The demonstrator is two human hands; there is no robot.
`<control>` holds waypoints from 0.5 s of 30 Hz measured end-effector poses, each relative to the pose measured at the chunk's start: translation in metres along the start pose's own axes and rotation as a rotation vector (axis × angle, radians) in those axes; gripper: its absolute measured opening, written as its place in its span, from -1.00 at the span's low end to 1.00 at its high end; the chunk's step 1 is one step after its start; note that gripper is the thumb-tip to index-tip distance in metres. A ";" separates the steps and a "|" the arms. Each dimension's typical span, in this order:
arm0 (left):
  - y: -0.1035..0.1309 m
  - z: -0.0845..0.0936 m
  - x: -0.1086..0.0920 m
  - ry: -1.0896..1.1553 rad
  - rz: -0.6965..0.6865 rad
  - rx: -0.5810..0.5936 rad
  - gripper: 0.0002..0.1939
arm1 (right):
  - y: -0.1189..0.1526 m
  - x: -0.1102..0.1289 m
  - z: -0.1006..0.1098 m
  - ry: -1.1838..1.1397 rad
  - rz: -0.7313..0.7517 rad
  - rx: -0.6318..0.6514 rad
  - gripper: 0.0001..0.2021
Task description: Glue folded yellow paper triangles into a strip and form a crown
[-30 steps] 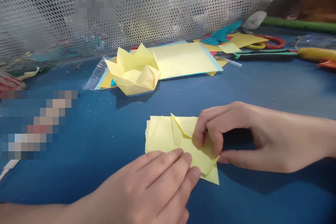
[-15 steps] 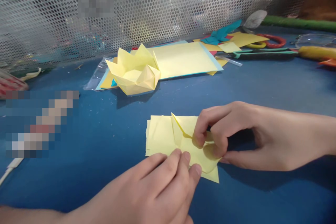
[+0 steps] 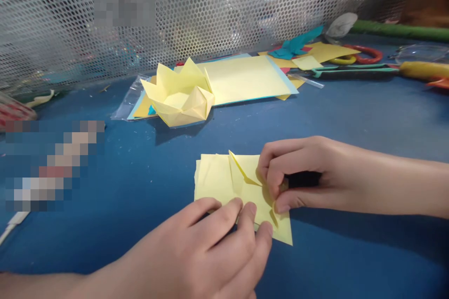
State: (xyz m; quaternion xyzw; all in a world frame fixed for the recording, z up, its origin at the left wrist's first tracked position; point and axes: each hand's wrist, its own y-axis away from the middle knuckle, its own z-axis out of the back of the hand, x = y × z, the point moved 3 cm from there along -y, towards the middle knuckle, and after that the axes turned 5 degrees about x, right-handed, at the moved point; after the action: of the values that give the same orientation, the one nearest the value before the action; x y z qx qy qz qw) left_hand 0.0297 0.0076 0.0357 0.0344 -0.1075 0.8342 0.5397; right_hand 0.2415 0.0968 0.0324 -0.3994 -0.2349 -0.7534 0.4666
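Note:
A piece of folded yellow paper (image 3: 217,177) lies on the blue table, with layered edges at its left and a raised pointed flap near its middle. My right hand (image 3: 301,173) pinches the paper's right side between thumb and fingers, and the edge there curls up. Spread fingertips of my left hand (image 3: 224,243) rest on the near edge of the paper; its thumb is hidden. Beyond both hands stands a yellow paper bowl (image 3: 182,103) with pointed petals, touching neither hand.
Behind the bowl lie flat yellow sheets (image 3: 249,79) over blue ones. Red-handled scissors (image 3: 368,54), a turquoise paper scrap (image 3: 294,46) and a yellow-handled tool (image 3: 421,70) lie at the back right. A perforated metal screen (image 3: 210,9) rises behind. At left, a white cable (image 3: 14,222) runs beside a blurred-out item.
My right hand has shifted slightly left, its thumb drawing the paper's right edge inward into a curl. The fingers of my left hand have spread a little.

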 end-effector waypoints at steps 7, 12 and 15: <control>0.012 -0.004 0.000 0.014 -0.034 -0.082 -0.62 | 0.001 0.007 -0.008 0.072 0.041 -0.060 -0.84; 0.008 -0.004 0.004 0.011 -0.030 -0.054 -0.62 | -0.001 0.014 -0.012 0.138 0.035 -0.099 -0.82; 0.005 -0.002 0.003 0.051 -0.012 -0.051 -0.62 | -0.002 0.016 -0.013 0.152 0.038 -0.110 -0.81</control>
State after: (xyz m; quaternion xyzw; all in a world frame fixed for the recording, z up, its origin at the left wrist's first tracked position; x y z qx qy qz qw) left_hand 0.0237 0.0088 0.0334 -0.0002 -0.1149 0.8287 0.5478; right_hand 0.2313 0.0799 0.0386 -0.3706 -0.1497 -0.7843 0.4745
